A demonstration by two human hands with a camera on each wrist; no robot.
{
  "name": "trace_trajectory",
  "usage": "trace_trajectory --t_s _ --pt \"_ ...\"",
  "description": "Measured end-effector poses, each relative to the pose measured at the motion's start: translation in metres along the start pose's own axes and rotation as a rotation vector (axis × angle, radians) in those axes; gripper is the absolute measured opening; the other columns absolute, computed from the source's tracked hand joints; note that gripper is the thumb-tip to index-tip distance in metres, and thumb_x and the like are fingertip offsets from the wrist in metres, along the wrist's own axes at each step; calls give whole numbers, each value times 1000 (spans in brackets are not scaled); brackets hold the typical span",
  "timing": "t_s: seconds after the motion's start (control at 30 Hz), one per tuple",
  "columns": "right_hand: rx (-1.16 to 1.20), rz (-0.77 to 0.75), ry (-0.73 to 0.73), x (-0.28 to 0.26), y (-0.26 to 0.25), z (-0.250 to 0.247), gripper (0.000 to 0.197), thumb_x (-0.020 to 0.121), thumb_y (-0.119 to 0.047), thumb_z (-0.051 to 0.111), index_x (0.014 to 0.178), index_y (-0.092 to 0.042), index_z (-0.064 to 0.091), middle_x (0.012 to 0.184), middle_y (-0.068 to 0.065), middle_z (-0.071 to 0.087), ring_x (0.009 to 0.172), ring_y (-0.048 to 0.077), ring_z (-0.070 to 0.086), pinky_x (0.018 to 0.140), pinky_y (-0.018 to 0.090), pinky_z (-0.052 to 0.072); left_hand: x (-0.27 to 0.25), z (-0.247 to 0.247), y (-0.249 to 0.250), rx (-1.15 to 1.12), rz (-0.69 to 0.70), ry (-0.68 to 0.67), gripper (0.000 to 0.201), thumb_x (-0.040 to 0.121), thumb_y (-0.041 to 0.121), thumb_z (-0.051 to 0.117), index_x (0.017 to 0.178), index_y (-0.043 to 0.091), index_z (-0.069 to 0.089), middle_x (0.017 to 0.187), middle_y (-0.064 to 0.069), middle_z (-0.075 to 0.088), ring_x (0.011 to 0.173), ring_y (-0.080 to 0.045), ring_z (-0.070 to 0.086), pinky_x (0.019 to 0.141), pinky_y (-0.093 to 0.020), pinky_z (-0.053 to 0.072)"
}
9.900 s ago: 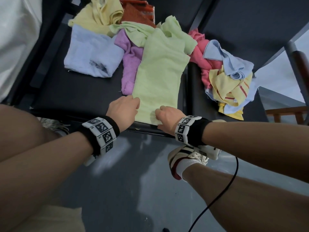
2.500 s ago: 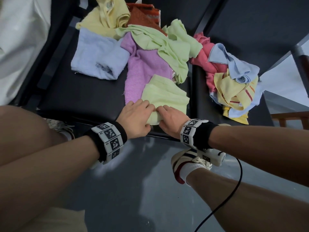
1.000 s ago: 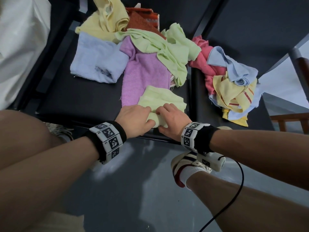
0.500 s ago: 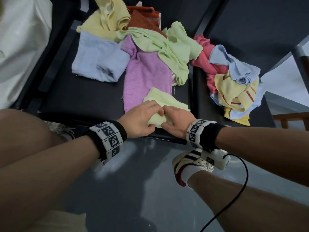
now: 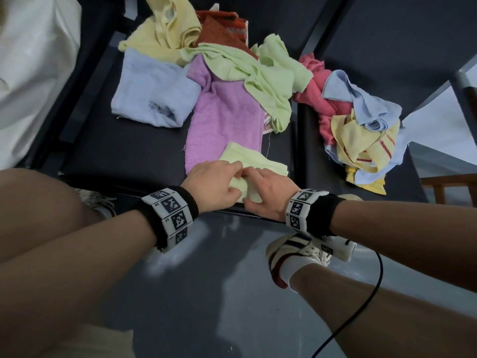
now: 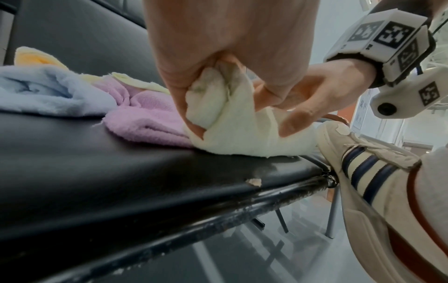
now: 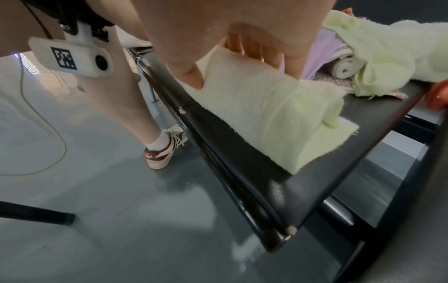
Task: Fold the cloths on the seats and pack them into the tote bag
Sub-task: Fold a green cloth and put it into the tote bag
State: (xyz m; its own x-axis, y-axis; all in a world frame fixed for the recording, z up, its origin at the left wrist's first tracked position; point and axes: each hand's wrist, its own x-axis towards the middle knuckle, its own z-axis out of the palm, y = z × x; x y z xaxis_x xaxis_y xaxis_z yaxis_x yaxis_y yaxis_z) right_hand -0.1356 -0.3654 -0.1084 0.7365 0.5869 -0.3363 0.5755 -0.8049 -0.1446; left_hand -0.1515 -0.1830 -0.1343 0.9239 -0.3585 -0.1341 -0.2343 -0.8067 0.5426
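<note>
Cloths lie in two heaps on the dark seats, and only one shows a finished fold. At far left a white fabric mass (image 5: 31, 73) stands beside the seat; whether it is the tote bag cannot be told, and no cloth is seen packed.

Left seat (image 5: 124, 156), left to right: a pale blue cloth (image 5: 152, 96), loosely doubled; a yellow cloth (image 5: 165, 32) at the far edge; a purple cloth (image 5: 224, 120) spread flat; a crumpled green cloth (image 5: 260, 81) over its far end.

At the near edge of this seat lies the folded light green cloth (image 5: 254, 157), a compact wad. The left hand (image 5: 214, 184) pinches its near-left end, fingers curled into the layers. The right hand (image 5: 268, 192) grips its near-right end, thumb under and fingers over.

Right seat (image 5: 309, 161): a pink cloth (image 5: 327, 107), a blue cloth (image 5: 361, 99) and a yellow striped cloth (image 5: 366, 148), tangled and unfolded.

Judgement: one cloth is folded and ready to lift; packing has not begun, and at least seven cloths remain.
</note>
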Motion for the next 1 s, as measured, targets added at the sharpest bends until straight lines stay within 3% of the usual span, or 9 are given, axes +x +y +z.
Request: trace_trajectory --t_s 0.07,0.2,0.27,0.4,0.57,0.73,0.83,0.9,1.0 --pt "5 -8 -27 -1 2 0 57 84 -38 63 132 -14 43 109 6 59 98 26 56 75 37 49 0 1 -3 -70 9 -17 32 78 32 57 109 22 54 104 1 62 92 -26 59 81 -42 48" --pt "21 -18 2 0 7 2 45 85 -33 61 124 -12 54 103 7 57 94 27 56 74 40 50 -1 4 -7 -161 43 -31 42 71 36 47 107 20 58 105 3 58 97 -22 55 84 -44 49" --pt "27 3 15 2 6 3 45 85 -37 54 122 -12 58 105 6 56 95 27 56 73 39 49 -1 6 -10 -196 47 -7 43 73 35 48 110 18 62 109 1 56 104 -21 51 88 -45 48" --pt "82 81 -7 9 5 3 65 77 -50 32 122 -14 60 107 6 54 99 24 53 81 40 48 0 4 -12 -99 81 50 43 77 32 61 118 17 65 115 -1 52 106 -23 47 91 -44 44" --pt "120 129 -59 14 6 -1 44 90 -29 54 130 -11 53 115 10 58 109 27 52 95 44 43 1 3 -12 109 129 -65 57 83 37 67 134 20 49 122 0 54 113 -22 47 91 -38 40" --pt "109 58 63 6 4 -1 45 84 -34 62 119 -8 49 104 9 63 91 28 58 76 40 48 0 -3 -4 116 42 -17 36 85 44 57 113 21 58 101 1 63 100 -23 56 77 -38 43" --pt "-16 -2 84 2 1 -2 54 76 -41 65 119 -12 53 105 3 59 95 25 56 79 42 49 -1 -6 3 132 -48 -22 30 83 48 55 95 21 57 86 0 63 85 -26 59 69 -34 35" --pt "-82 -25 70 1 0 -2 60 71 -46 67 121 -14 55 107 2 56 98 25 54 80 41 49 -1 -6 5 138 -104 -20 30 82 48 55 93 20 60 78 2 55 77 -26 54 69 -33 32" --pt "-128 -24 21 4 -1 -4 61 74 -43 69 124 -12 57 106 5 58 98 27 54 78 42 50 0 -5 3 101 -104 -10 30 81 46 55 90 19 62 75 5 51 78 -25 55 68 -33 32"
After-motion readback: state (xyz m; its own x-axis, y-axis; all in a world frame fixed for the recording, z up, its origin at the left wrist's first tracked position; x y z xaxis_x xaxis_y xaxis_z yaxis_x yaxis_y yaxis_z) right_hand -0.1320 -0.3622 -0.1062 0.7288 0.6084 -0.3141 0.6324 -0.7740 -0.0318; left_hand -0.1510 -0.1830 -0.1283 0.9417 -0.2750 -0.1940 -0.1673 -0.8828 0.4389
